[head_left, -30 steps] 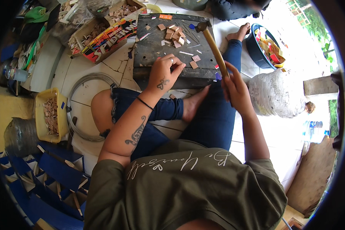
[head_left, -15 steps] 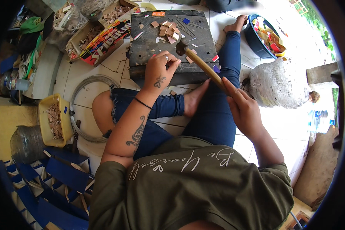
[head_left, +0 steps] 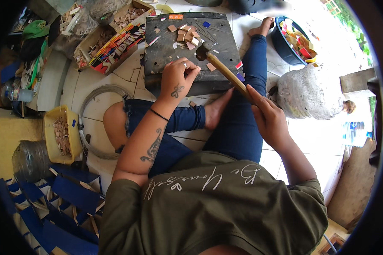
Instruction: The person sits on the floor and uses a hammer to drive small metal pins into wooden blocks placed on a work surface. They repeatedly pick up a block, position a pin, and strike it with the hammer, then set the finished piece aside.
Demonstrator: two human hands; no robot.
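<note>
My right hand (head_left: 268,118) is closed around the wooden handle of a hammer (head_left: 228,75). The hammer's dark head is over the near part of a low black work block (head_left: 164,46), just beyond my left fingertips. Closed in a pinch, my left hand (head_left: 178,75) is at the block's near edge; what it pinches, if anything, is too small to make out. Beyond the hammer head lies a small heap of flat brown wooden pieces (head_left: 188,35). Thin metal rods (head_left: 208,30) and coloured scraps are scattered around it, and one loose brown piece (head_left: 211,66) lies near the hammer.
My legs flank the block. Left are a cardboard box of wood pieces (head_left: 115,46), a wire coil (head_left: 83,123), a yellow tub (head_left: 75,148) and blue slatted pieces (head_left: 78,193). At right stand a dark basin of colourful scraps (head_left: 281,44) and a plastic-wrapped bundle (head_left: 308,92).
The hammer head has shifted very slightly up and to the right. My left hand stays in the same pinch at the block's near edge.
</note>
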